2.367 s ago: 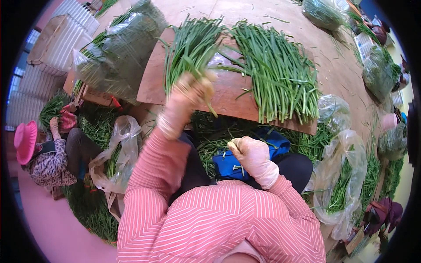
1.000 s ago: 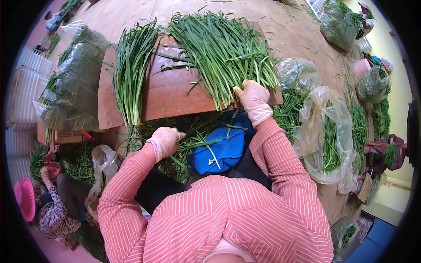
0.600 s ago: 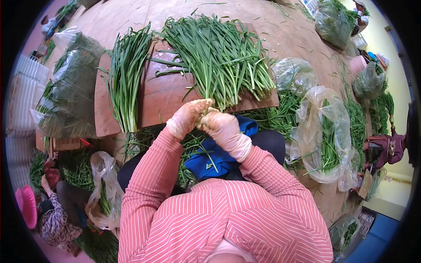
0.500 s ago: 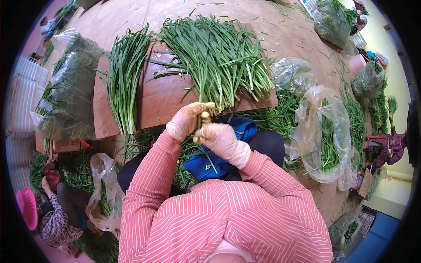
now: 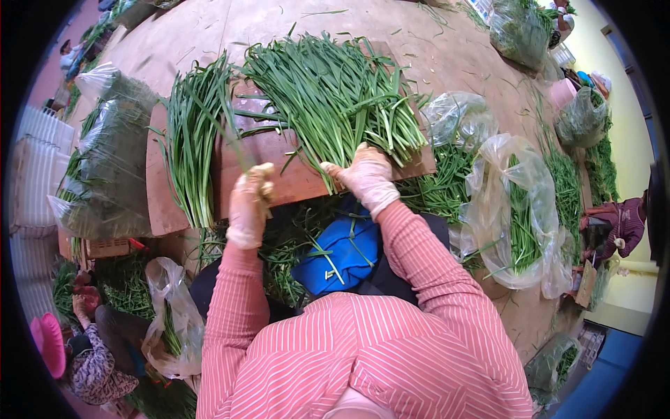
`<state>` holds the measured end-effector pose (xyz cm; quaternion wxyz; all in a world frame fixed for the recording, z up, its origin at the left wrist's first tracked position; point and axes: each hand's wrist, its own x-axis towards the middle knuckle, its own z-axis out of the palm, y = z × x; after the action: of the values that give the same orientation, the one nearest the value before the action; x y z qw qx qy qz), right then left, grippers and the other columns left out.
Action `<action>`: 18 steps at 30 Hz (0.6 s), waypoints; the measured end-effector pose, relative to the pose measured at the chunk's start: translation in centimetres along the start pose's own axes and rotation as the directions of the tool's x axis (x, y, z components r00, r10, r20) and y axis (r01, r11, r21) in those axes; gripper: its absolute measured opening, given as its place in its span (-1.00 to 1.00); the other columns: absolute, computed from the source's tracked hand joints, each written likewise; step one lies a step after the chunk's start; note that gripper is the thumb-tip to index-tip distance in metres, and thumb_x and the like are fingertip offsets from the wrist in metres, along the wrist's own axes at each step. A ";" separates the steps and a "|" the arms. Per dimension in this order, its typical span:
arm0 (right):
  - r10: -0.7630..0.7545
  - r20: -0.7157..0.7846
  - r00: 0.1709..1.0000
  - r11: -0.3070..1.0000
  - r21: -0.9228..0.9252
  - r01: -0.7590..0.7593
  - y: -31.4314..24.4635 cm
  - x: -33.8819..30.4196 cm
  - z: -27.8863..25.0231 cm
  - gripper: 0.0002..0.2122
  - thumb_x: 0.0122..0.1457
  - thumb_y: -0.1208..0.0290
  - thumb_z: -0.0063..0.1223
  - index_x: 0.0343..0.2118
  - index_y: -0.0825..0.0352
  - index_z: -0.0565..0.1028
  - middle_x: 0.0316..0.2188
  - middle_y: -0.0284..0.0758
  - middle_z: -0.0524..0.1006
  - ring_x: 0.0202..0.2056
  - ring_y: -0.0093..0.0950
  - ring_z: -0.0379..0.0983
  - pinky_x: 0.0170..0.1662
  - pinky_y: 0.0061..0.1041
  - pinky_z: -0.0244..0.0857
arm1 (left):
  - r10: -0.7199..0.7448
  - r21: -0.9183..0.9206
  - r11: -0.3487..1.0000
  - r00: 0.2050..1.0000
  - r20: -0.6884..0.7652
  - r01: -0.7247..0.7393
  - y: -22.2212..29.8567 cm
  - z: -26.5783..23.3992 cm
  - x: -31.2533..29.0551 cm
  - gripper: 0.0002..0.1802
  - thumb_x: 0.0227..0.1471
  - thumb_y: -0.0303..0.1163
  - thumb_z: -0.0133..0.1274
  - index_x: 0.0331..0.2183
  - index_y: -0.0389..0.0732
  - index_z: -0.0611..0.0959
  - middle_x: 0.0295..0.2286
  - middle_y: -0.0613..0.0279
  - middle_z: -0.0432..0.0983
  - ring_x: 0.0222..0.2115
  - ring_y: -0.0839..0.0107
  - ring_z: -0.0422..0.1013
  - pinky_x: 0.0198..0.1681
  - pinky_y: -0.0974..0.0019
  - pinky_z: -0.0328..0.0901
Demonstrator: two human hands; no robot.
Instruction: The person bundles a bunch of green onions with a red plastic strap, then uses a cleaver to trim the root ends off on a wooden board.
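My left hand [image 5: 250, 202], in a pale glove, is closed in front of the board, with a motion-blurred chive stalk [image 5: 236, 143] rising from it toward the left bundle. My gloved right hand [image 5: 364, 178] reaches onto the pale stem ends of the large pile of garlic chives [image 5: 321, 98], thumb and fingers apart. The pile lies on a reddish-brown board [image 5: 241, 171] across from me. Further left on the board is a narrower bundle of chives [image 5: 195, 133], stems pointing toward me. Blue cloth [image 5: 342, 258] covers my lap, with stray stalk bits on it.
Bagged greens [image 5: 115, 153] stand left of the board. On the right are an open plastic bag of chives [image 5: 520, 216] and loose greens [image 5: 447, 181]. Another person in a pink hat [image 5: 47, 346] sits at lower left; a person in a dark red top [image 5: 624, 223] is at far right.
My hands, together in front of the pile before, have parted. The left has swung left with a stalk; the right has moved forward onto the pile's stem ends.
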<state>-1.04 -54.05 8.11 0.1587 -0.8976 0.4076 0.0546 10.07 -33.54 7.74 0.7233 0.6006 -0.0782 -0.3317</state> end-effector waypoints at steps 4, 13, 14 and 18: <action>0.018 -0.111 0.994 0.985 -0.168 -0.036 -2.5 0.2 3.6 -0.16 -0.25 -0.26 0.20 -0.08 0.43 0.31 -0.24 -0.25 0.46 -0.22 -0.37 0.42 -0.22 -0.43 0.34 | -0.245 0.034 0.969 0.967 0.070 0.243 -3.2 2.0 2.4 -0.61 0.11 -0.11 0.01 -0.20 -0.24 0.49 -0.47 0.41 0.39 -0.49 0.55 0.37 -0.40 0.43 0.34; -0.119 -0.170 0.978 0.975 0.167 0.147 -5.6 -3.5 9.5 -0.82 0.18 0.37 -0.15 -0.25 0.35 0.39 -0.47 -0.23 0.48 -0.56 -0.38 0.49 -0.55 -0.42 0.38 | -0.278 0.081 0.960 0.948 0.155 0.268 -1.2 4.7 1.9 -0.60 0.09 -0.13 0.06 -0.16 -0.24 0.51 -0.30 0.31 0.52 -0.39 0.58 0.42 -0.32 0.48 0.32; -0.220 -0.260 0.940 0.971 0.038 0.238 -6.1 -4.4 9.0 -0.85 0.18 0.38 -0.17 -0.32 0.33 0.42 -0.46 -0.23 0.49 -0.52 -0.40 0.50 -0.56 -0.42 0.37 | -0.236 -0.070 0.965 0.950 0.207 0.255 -2.4 3.9 2.4 -0.64 0.10 -0.24 0.05 -0.13 -0.26 0.52 -0.22 0.27 0.53 -0.29 0.50 0.44 -0.18 0.42 0.33; -0.383 -0.273 0.882 0.923 -0.128 0.362 -6.5 -6.4 6.7 -0.66 0.01 0.30 0.08 -0.20 0.40 0.36 -0.46 -0.18 0.42 -0.43 -0.25 0.46 -0.42 -0.33 0.36 | -0.294 -0.346 0.880 0.945 0.142 0.325 -4.5 3.0 2.5 -0.70 0.09 -0.33 0.05 -0.15 -0.26 0.54 -0.24 0.22 0.53 -0.23 0.39 0.45 -0.07 0.35 0.32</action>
<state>-0.22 -43.26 4.81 0.0713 -0.9624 0.2441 -0.0957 8.70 -37.68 3.70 0.7556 0.4459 0.0507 -0.4771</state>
